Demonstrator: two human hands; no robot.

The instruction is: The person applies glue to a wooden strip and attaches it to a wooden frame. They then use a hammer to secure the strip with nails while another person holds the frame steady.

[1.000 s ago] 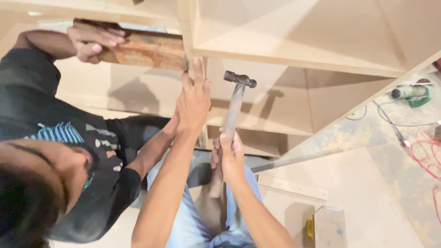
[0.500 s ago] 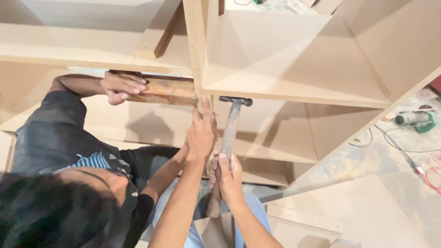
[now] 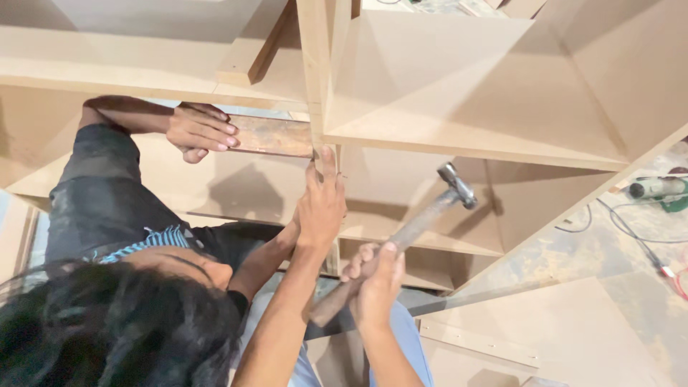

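Observation:
My left hand (image 3: pixel 321 208) reaches up to the joint where the vertical divider (image 3: pixel 315 64) meets the shelf board (image 3: pixel 473 147). Its fingertips are bunched against the divider's edge, and I cannot tell whether they pinch a small nail. My right hand (image 3: pixel 374 283) grips the wooden handle of a hammer (image 3: pixel 423 218). The hammer's metal head points up and to the right, away from the joint. A co-worker's hand (image 3: pixel 201 132) presses a reddish wooden block (image 3: pixel 276 136) against the left side of the divider.
The co-worker, dark-haired and in a dark shirt (image 3: pixel 107 215), crouches close on my left under the pale board cabinet. On the floor at right lie a green power tool (image 3: pixel 656 190), cables (image 3: pixel 645 247) and a loose board (image 3: pixel 566 330).
The hammer head has swung back from the joint toward the right, and the handle now tilts. My left hand and the co-worker's block stay at the divider.

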